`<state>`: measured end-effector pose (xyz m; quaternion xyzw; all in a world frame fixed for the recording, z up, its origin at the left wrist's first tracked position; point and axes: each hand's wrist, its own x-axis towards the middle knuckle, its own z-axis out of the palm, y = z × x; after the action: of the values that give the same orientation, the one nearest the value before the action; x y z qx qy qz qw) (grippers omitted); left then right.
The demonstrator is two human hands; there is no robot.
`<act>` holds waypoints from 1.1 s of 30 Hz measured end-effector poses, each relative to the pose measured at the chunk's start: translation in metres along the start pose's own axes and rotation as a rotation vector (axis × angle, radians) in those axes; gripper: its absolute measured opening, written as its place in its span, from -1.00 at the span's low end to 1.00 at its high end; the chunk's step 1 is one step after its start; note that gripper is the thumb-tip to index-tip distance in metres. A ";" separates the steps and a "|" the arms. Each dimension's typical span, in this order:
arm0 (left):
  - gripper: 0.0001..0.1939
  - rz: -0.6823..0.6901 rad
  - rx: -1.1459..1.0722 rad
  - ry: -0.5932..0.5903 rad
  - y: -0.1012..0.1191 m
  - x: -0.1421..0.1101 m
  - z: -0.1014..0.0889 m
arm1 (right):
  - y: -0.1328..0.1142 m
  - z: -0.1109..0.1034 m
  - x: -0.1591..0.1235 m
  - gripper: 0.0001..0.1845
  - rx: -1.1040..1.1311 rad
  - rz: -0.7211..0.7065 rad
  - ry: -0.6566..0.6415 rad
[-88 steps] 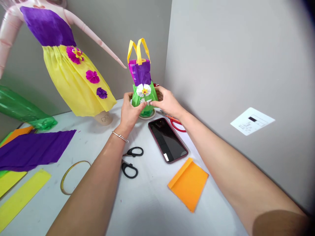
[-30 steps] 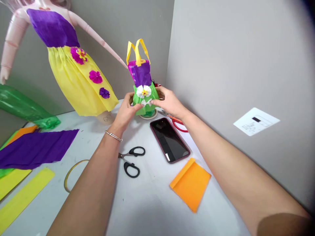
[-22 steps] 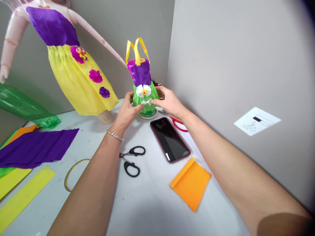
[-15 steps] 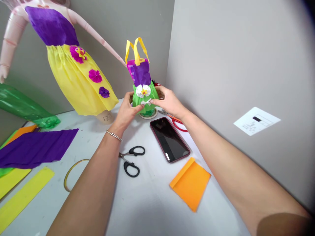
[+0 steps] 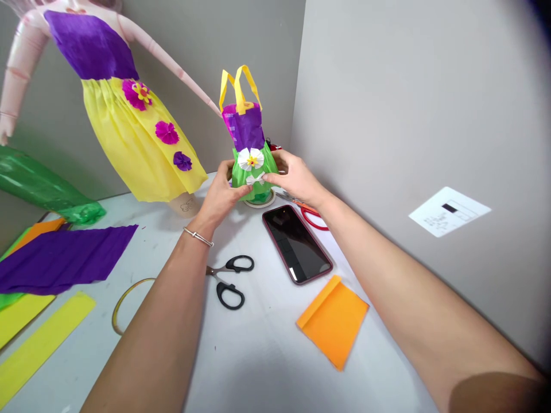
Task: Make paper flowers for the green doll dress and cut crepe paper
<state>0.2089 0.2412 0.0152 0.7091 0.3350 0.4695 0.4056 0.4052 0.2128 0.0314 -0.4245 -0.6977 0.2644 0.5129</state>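
Observation:
A small paper dress [image 5: 249, 127] with yellow straps, a purple top and a green skirt stands upright around a green clear body that shows below the hem. A white paper flower with a yellow middle sits at its waist. Below the flower is a small white paper bow [image 5: 255, 179]. My left hand [image 5: 224, 189] wraps the skirt's left side, its thumb at the bow's left end. From the right, my right hand [image 5: 295, 176] grips the skirt, its thumb on the bow's right end. The fingers behind the skirt are partly hidden.
A large doll in a yellow skirt [image 5: 138, 149] stands at the left. Black-handled scissors [image 5: 230, 281], a phone [image 5: 297, 244], red-handled scissors [image 5: 313, 218], an orange paper piece [image 5: 333, 324] and a tape roll [image 5: 115, 312] lie nearby. Purple paper [image 5: 69, 258] and a green bottle [image 5: 43, 183] are left.
Almost nothing differs. My left forearm has shifted very slightly left, and both hands keep their hold on the dress.

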 end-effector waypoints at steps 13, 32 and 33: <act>-0.65 -0.043 -0.039 0.103 0.008 -0.001 0.010 | 0.000 0.000 0.000 -0.58 -0.007 -0.009 -0.006; -0.77 -0.061 -0.130 0.009 0.008 -0.002 -0.006 | -0.008 -0.002 0.000 -0.56 0.041 0.028 -0.039; -0.75 -0.057 -0.131 -0.001 0.008 -0.002 -0.007 | -0.008 -0.003 0.000 -0.55 0.040 0.029 -0.043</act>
<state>0.2025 0.2382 0.0228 0.6714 0.3234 0.4785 0.4644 0.4052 0.2086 0.0384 -0.4187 -0.6969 0.2947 0.5022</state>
